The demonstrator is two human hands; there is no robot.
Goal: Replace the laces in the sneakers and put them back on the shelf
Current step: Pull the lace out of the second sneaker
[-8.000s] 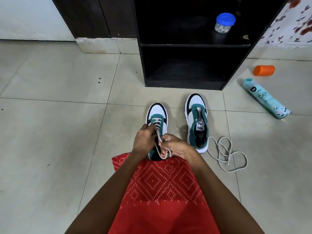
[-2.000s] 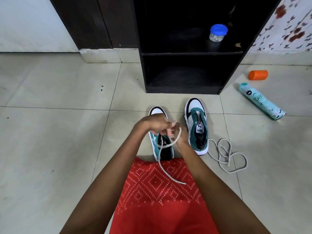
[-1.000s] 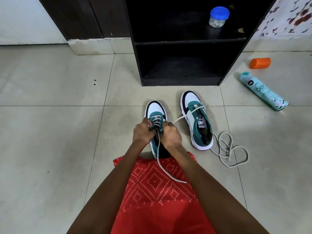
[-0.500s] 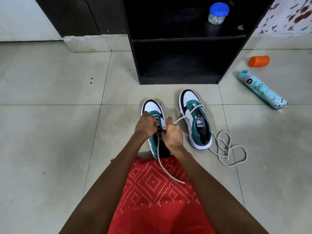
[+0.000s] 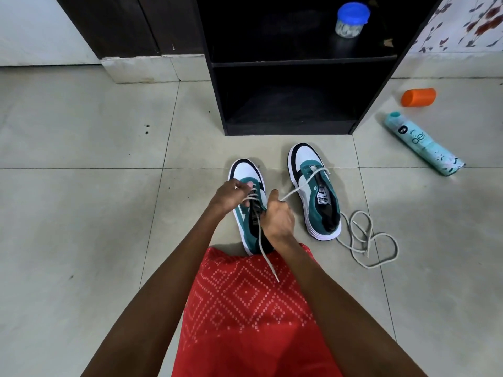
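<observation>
Pinching grey lace (image 5: 299,188) at eyelets of teal-and-white sneaker (image 5: 245,171) with left hand (image 5: 231,195); gripping strand in curled right hand (image 5: 277,219). On tiled floor before black shelf (image 5: 299,62), beside second sneaker (image 5: 306,156).

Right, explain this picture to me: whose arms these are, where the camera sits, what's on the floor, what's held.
There is no machine: the two grips are a person's bare hands. The one camera sits on their head, looking forward and down. The left grip and right grip both hold a grey lace at the nearer sneaker on the tiled floor. The second sneaker stands beside it, one lace end draped across it, and a loose lace lies further right. A spray can and an orange container lie near the black shelf, which holds a blue-lidded jar.
</observation>
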